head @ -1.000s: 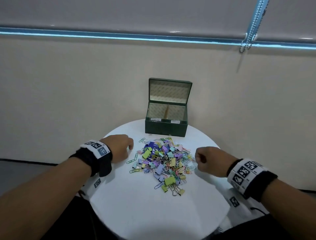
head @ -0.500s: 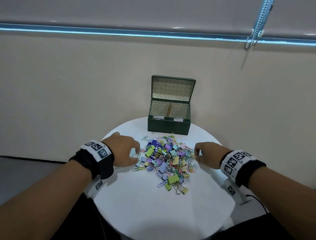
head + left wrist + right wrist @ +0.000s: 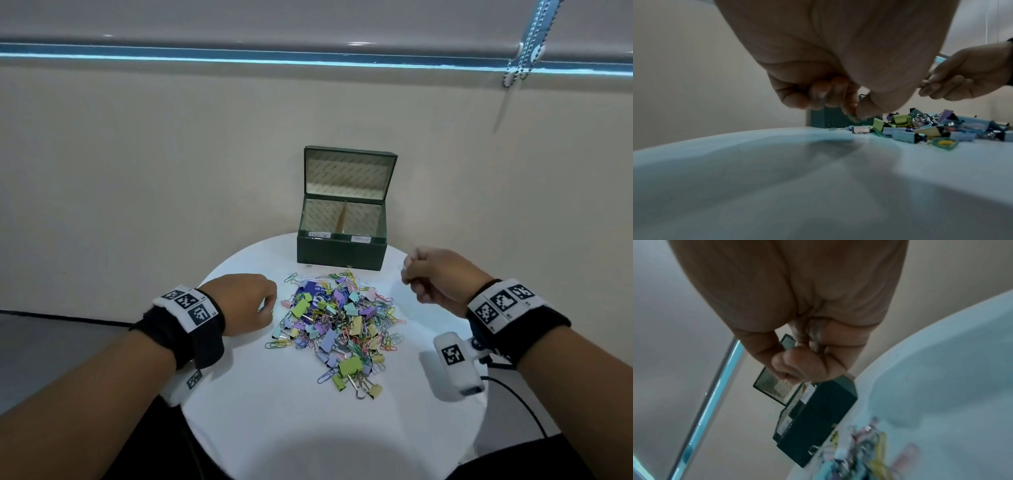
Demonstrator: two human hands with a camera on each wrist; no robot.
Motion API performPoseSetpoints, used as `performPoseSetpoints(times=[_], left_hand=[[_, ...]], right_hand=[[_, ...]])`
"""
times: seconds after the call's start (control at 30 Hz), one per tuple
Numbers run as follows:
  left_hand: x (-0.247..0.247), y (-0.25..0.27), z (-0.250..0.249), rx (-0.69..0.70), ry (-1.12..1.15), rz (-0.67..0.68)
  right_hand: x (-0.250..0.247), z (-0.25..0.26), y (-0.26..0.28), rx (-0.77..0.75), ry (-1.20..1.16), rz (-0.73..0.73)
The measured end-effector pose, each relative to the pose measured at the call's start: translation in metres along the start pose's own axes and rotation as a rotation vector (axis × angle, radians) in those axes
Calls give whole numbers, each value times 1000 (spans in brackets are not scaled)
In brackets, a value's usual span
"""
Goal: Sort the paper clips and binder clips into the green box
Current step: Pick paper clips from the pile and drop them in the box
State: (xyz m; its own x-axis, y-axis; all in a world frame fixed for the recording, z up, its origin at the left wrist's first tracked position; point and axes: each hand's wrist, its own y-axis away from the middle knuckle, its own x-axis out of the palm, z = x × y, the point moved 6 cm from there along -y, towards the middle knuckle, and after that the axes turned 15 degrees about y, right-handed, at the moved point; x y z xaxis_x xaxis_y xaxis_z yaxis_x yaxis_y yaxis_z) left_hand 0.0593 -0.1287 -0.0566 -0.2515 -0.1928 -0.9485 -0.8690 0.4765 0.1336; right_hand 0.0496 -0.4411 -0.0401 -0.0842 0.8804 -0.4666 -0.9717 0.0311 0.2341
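A green box [image 3: 342, 251] stands open at the back of the round white table [image 3: 308, 428], with a divider splitting it into two compartments. In front of it lies a heap of coloured paper clips and binder clips [image 3: 339, 325]. My left hand [image 3: 269, 306] sits at the heap's left edge, fingers curled, and pinches a green paper clip [image 3: 853, 116] just above the tabletop. My right hand [image 3: 407, 270] is raised to the right of the box and pinches a pale paper clip [image 3: 927, 81]. The right wrist view is blurred and shows the green box [image 3: 818, 407] beyond the curled fingers [image 3: 795, 366].
A cream wall rises right behind the table and box. White labels [image 3: 361, 239] mark the box's front rim. A blind cord [image 3: 520, 51] hangs at the upper right. A white camera unit [image 3: 455, 366] and its cable hang under my right wrist.
My right hand has risen from the heap's right edge towards the box, pinching a clip. My left hand has curled its fingers at the heap's left edge.
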Motion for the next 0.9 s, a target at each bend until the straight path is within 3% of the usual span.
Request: performPoseSetpoints(times=[0.1,0.27,0.33,0.43,0.53,0.63,0.73,0.8,0.83,0.9], left_hand=[[-17,-9,-2,-29,70,-43],[-71,-62,-38,8,276,-141],[-85,-87,-62,36,345,-180],[-90,-125,-85,14,343,-196],[-85,-153,-94,-7,387,-206],[-73,-172,-92,-23,646,-206],[-59,-175,-82,-91,1074,-75],[-63,-167,-75,-93,1246,-92],[-70,-159,-69,-73,1208,-170],[-83,-133,-55,12,914,-343]], right_hand=[[-12,23,-15,-46,-22,-81],[-14,67,-65,-81,254,-215],[-7,86,-78,-114,312,-207],[-4,105,-78,-194,651,-217],[-13,97,-61,-279,674,-281],[-10,59,-46,-237,623,-121],[1,19,-38,-198,926,27],[6,3,-32,-212,1110,40],[8,-2,-29,-216,1144,50],[14,-7,-24,-229,1185,65]])
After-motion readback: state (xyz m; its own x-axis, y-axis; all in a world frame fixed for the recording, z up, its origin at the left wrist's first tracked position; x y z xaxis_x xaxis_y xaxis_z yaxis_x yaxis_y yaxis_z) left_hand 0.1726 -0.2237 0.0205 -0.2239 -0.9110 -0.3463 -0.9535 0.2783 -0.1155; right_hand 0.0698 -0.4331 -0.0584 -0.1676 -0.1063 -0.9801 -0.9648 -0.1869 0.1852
